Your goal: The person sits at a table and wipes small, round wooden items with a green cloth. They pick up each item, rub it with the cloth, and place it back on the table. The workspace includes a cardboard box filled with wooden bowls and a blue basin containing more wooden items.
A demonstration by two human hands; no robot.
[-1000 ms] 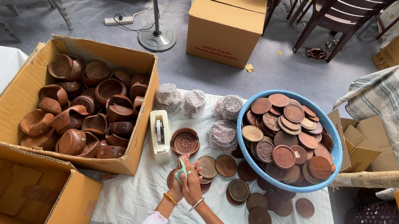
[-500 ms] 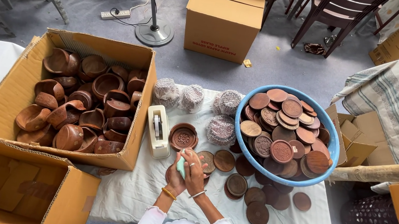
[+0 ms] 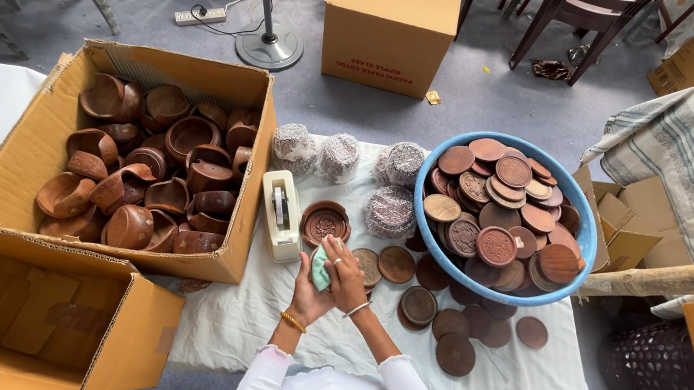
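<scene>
At a cloth-covered table, 2 hands meet just below the white tape dispenser [image 3: 281, 213]: the left hand [image 3: 310, 289] and right hand [image 3: 347, 270] close together around a small pale green object [image 3: 320, 268], right hand uppermost.

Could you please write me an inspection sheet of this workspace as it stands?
Surface: table under a white cloth.
Job's things: left hand and right hand together hold a small pale green piece; clay bowl just beyond them.
Clutter: blue basin of brown discs, loose discs, box of clay cups, tape dispenser, wrapped stacks.
Grips: both closed on the green piece.
Cables: power strip on the floor.
Surroundings: cardboard boxes, fan stand, chairs.
</scene>
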